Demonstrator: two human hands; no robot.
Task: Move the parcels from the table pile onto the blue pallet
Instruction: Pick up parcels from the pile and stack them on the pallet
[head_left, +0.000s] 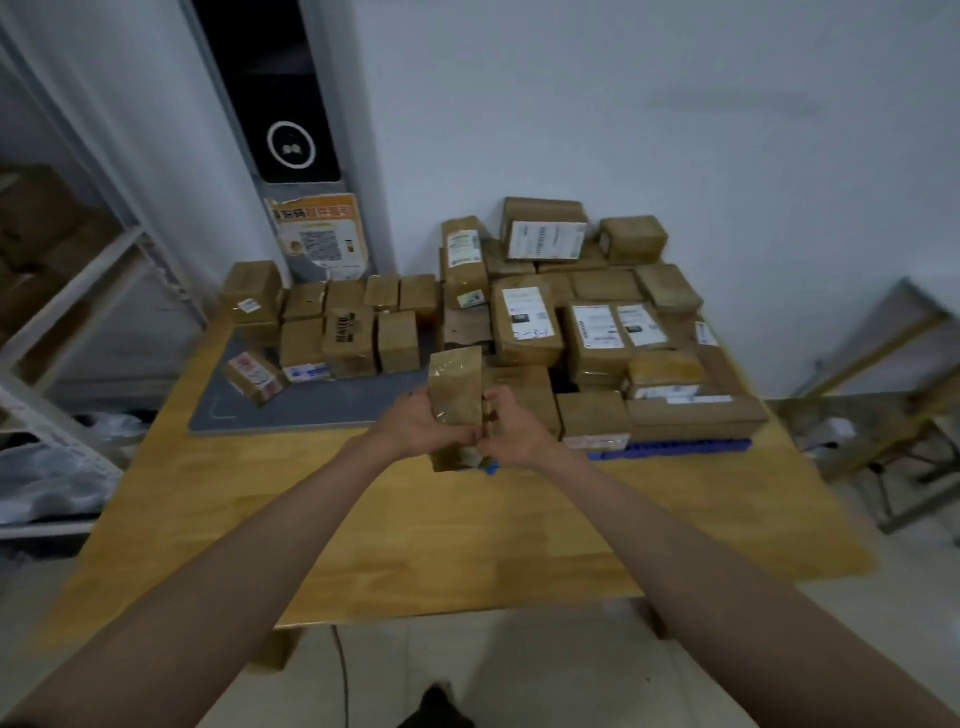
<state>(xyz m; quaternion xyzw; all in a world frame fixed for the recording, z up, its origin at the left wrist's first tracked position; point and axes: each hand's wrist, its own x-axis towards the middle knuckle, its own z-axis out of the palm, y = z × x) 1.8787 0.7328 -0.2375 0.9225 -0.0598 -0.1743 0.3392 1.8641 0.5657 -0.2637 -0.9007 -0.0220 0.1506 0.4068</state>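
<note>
Both hands, left hand (423, 423) and right hand (511, 428), clamp one tall parcel (456, 400) upright above the table's (363, 519) middle, beside the blue pallet's (670, 448) crowded near edge, where I judge it could slip or topple stacked boxes.

Your one head camera looks forward and down over the wooden table (467, 545), near enough that both forearms fill the foreground, facing the back wall (675, 130).
</note>
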